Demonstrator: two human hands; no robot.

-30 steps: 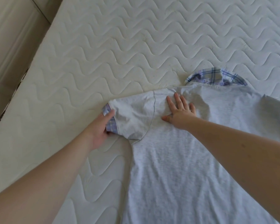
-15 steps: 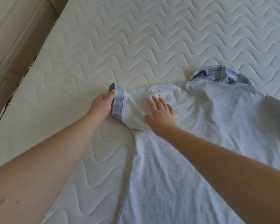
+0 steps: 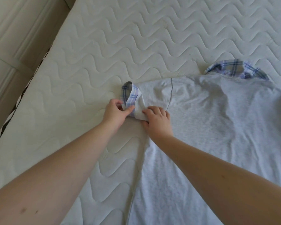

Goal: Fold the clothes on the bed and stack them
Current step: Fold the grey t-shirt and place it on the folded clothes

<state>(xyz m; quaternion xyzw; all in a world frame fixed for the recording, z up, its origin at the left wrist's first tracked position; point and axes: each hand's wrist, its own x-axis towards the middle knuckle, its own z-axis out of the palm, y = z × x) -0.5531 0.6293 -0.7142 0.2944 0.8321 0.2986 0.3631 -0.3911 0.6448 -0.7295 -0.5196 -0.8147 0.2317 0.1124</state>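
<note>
A light grey shirt (image 3: 217, 127) with a blue plaid collar (image 3: 237, 69) lies flat, back up, on the white quilted mattress (image 3: 136, 38). Its left short sleeve (image 3: 136, 101) has a plaid cuff that stands lifted off the mattress. My left hand (image 3: 115, 112) pinches the cuff between thumb and fingers. Beside it, my right hand (image 3: 157, 120) grips the sleeve's lower edge with curled fingers. The shirt's right sleeve runs out of view at the right edge.
The mattress edge runs diagonally at the left, with a beige padded bed frame (image 3: 15, 46) beyond it. Bare mattress stretches above and left of the shirt.
My right hand slid left from the shoulder area and now grips the sleeve's lower edge. My left hand lifted the cuff and closed its pinch on it.
</note>
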